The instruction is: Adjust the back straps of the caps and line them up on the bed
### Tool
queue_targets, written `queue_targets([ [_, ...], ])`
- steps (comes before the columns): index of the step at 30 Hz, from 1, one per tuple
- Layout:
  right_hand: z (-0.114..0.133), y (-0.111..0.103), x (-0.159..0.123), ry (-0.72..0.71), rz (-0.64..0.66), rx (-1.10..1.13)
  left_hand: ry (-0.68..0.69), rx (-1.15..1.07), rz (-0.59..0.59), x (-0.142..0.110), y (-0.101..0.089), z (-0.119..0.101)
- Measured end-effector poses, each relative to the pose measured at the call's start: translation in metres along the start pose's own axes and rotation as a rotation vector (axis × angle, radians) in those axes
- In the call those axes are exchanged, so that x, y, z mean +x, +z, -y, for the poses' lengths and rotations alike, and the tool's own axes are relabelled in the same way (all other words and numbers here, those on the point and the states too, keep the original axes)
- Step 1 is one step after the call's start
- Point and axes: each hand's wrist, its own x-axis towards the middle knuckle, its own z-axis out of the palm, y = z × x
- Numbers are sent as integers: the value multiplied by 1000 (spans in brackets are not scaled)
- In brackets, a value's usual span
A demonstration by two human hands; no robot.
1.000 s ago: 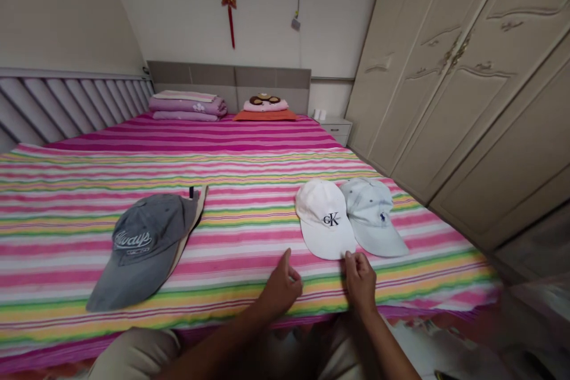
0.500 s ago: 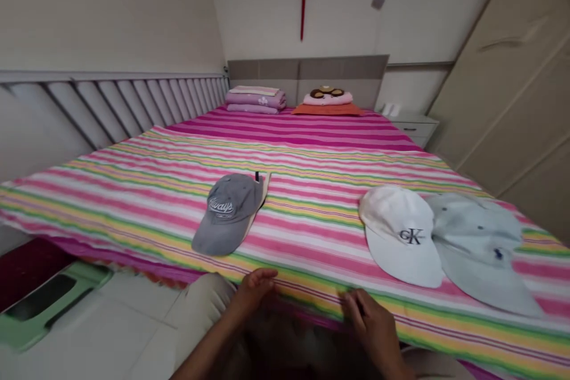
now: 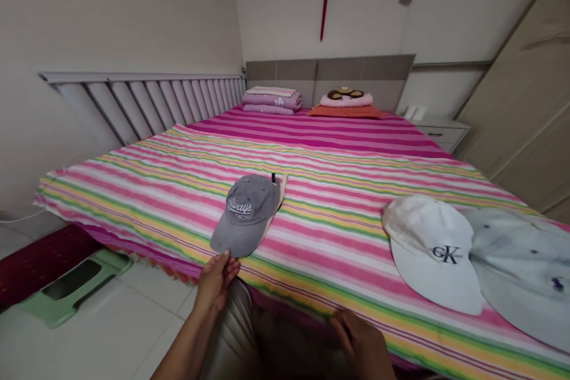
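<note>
L hand (image 3: 215, 288) by gray cap (image 3: 246, 214), prob. touching

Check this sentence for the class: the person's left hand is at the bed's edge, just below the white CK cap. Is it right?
Not quite. The left hand is at the bed's edge just below the grey "Always" cap, not the white CK cap, as the head view shows.

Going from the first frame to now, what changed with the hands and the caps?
The view swung left, so everything sits further right in the picture. The left hand moved left along the bed edge and is now open at the brim of the grey cap, not clearly gripping it. The right hand came away from the white cap. That cap, the grey cap and the pale blue cap stayed put.
</note>
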Motion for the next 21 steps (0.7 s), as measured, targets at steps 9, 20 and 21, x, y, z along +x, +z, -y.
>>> queue_targets([
  [9,-1,2,0,-29,11,-35,81,-158,-5,-6,15,-14],
  [20,4,-4,0,60,81,59,114,-499,209,5,46,-62],
  [21,4,-5,0,79,91,75,111,-529,236,6,49,-66],
])
